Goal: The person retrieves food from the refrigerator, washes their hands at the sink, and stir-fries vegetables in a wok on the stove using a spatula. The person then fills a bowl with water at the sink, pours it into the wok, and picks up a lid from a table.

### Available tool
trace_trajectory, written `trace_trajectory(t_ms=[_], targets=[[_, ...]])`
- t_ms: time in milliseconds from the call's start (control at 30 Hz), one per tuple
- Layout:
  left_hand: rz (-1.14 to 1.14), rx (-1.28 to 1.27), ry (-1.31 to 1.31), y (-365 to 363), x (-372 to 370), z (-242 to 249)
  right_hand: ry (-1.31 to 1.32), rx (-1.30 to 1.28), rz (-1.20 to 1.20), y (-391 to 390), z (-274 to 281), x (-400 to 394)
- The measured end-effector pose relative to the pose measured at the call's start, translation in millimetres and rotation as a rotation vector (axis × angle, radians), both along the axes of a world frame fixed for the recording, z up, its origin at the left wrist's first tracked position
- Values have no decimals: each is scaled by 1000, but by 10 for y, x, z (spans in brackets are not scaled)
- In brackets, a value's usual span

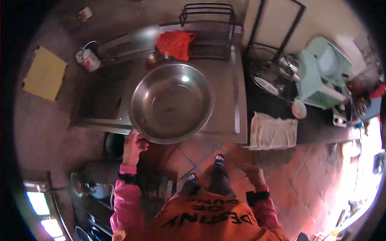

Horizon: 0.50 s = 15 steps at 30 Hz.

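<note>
The left hand (133,145) is raised, its fingers curled over and gripping a rim just above it, with the forearm running straight down from it in a pink sleeve (a dark band at the wrist). The right hand (254,173) hangs lower, loosely curled and holding nothing, with the same kind of band at its wrist.

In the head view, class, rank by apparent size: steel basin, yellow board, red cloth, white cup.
1. Steel basin, largest, held at its rim by the left hand.
2. Yellow board.
3. Red cloth.
4. White cup, smallest.
</note>
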<state>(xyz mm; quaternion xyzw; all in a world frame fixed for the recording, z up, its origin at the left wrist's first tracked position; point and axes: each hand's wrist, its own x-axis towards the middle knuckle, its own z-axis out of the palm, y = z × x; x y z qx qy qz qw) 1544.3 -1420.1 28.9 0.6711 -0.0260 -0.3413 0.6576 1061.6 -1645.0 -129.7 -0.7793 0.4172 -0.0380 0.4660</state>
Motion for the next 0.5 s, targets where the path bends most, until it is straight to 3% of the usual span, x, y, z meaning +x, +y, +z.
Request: trace_trajectory(t_ms=[33, 100, 133, 200, 300, 400, 433, 500], targets=[[10, 31, 20, -109, -47, 19, -58, 101, -55, -166, 98, 18], [56, 72, 29, -290, -138, -20, 120, -179, 29, -500, 276, 28], [65, 96, 24, -373, -171, -61, 104, -172, 65, -645, 377, 56], [123, 130, 11, -470, -260, -30, -133, 38, -157, -897, 559, 125], [134, 64, 134, -664, -393, 82, -35, 120, -145, -1323, 642, 101], [142, -2, 134, -710, -429, -133, -137, 160, -206, -1623, 400, 97], [217, -59, 116, -795, -506, -103, -30, 146, -158, -1682, 673, 226], [237, -35, 91, -942, -585, -188, -128, 133, -112, -1818, 736, 283]])
